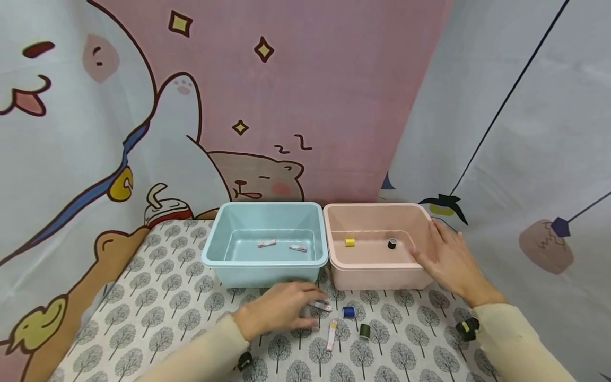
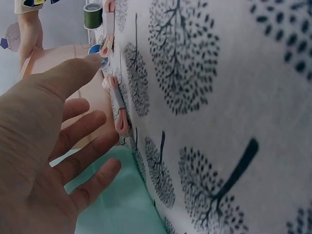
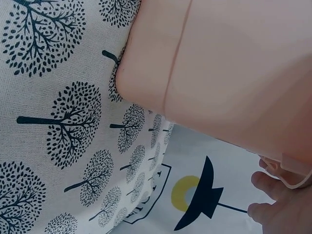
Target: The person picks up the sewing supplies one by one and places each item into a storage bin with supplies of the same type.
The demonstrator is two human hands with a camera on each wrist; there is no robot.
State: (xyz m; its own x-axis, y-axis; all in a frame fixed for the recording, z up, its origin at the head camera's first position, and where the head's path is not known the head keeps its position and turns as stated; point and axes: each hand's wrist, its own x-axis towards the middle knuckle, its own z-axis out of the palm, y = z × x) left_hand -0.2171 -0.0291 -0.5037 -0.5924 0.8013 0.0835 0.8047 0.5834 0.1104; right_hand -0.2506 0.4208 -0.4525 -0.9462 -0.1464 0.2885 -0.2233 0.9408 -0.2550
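My left hand (image 1: 281,309) reaches low over the cloth in front of the light blue bin (image 1: 267,270), fingers spread and loosely bent. Close to its fingertips lies a pink skein of thread (image 1: 322,306) with a pale band; in the left wrist view this skein (image 2: 117,102) is just beyond the fingers. A second skein (image 1: 331,335) lies nearer the front, beside a blue thread spool (image 1: 348,312) and a dark green spool (image 1: 365,331). With the thumb inside and fingers outside, my right hand (image 1: 451,265) holds the right rim of the pink bin (image 1: 377,276).
Two banded skeins (image 1: 267,243) lie apart inside the blue bin. In the pink bin are a yellow spool (image 1: 350,242) and a black spool (image 1: 392,243). The bins stand side by side on a tree-print cloth (image 1: 167,318), against a cartoon curtain (image 1: 324,95).
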